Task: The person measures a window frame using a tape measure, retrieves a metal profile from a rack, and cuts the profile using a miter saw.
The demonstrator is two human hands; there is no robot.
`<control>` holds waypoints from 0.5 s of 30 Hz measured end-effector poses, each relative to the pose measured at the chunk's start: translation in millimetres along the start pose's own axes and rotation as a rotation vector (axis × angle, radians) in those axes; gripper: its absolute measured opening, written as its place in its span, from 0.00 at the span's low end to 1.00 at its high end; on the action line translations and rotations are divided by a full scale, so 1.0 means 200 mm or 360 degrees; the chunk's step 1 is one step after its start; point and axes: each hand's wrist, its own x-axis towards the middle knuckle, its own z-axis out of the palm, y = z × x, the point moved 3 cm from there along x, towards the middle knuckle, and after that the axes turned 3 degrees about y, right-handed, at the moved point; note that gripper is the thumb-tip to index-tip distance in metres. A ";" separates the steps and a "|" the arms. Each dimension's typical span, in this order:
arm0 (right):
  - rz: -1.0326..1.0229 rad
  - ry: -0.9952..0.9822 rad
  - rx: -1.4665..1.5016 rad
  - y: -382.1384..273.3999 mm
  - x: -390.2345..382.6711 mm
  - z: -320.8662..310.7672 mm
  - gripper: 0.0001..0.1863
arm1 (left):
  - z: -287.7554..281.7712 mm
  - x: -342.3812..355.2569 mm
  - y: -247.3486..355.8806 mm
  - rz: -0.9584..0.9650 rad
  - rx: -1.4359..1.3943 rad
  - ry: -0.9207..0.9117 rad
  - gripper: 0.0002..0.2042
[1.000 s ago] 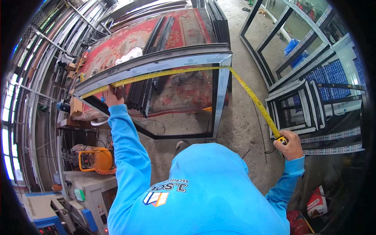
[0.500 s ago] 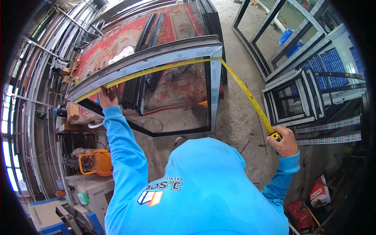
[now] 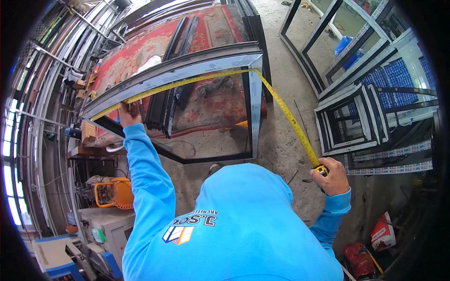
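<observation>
A rectangular window frame, dark with pale-blue protective film, lies in front of me. Along its far bar runs the yellow blade of a tape measure. My left hand is closed at the left part of that bar, pinching the blade against the frame; some fingertips are hidden. Past the frame's right corner the blade bends and slants down through the air to the tape measure's case. My right hand grips this black-and-yellow case, to the right of the frame.
A red patterned carpet under the frame carries dark metal profiles. Large window frames and small nested frames stand at right. Long profiles fill the left rack, above an orange machine. A red bag sits lower right.
My right hand has moved left and slightly down with the tape measure's case, and the free stretch of blade has swung with it. My left hand stays in place on the bar.
</observation>
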 end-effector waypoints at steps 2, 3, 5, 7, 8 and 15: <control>0.0041 -0.0033 0.0010 0.00 -0.01 0.00 0.24 | 0.00 0.01 0.00 -0.0021 -0.0032 -0.0041 0.13; 0.0053 -0.0053 0.0024 0.00 -0.02 0.01 0.24 | -0.01 0.01 -0.01 -0.0007 -0.0016 -0.0032 0.13; 0.0096 -0.0061 0.0062 0.00 -0.03 0.01 0.25 | -0.01 0.01 -0.01 -0.0035 -0.0035 -0.0040 0.13; 0.0102 -0.0073 0.0080 0.00 -0.03 0.01 0.25 | -0.01 0.01 -0.01 -0.0053 -0.0032 -0.0038 0.13; 0.0110 -0.0078 0.0044 0.00 -0.04 0.01 0.25 | -0.01 0.01 -0.01 -0.0032 -0.0039 -0.0070 0.13; 0.0119 -0.0098 0.0039 0.01 -0.05 0.03 0.25 | -0.05 0.06 -0.01 -0.0005 0.0039 -0.0087 0.13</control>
